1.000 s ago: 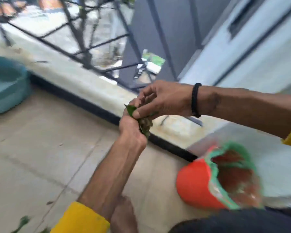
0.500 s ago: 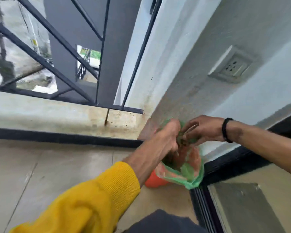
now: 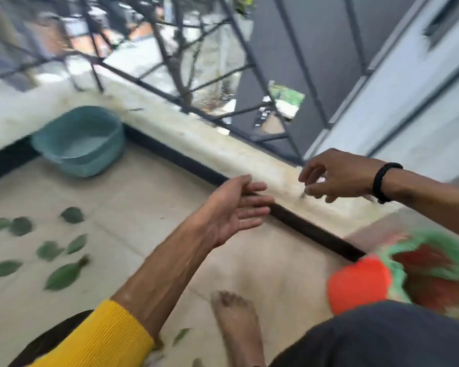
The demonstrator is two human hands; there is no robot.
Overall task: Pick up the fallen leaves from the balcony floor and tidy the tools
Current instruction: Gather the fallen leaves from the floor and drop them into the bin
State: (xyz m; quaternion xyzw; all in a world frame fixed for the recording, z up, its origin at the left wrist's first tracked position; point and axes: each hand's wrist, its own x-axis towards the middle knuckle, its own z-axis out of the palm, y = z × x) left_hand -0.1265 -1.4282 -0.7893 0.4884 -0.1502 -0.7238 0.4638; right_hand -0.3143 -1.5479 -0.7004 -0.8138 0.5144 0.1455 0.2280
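Hovering left hand [image 3: 231, 207], flat-fingered; right hand [image 3: 337, 176], loosely curled | oval green leaves [image 3: 61, 274]

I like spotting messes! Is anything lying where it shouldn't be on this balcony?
Yes. Green leaves lie scattered over the floor tiles at the left, apart from the orange bin with its green liner at the right. Both hands, left and right, hold nothing.

I count about ten green leaves [image 3: 61, 275] on my floor — one teal basket [image 3: 81, 140], one orange bin [image 3: 358, 284], one bare foot [image 3: 236, 321].
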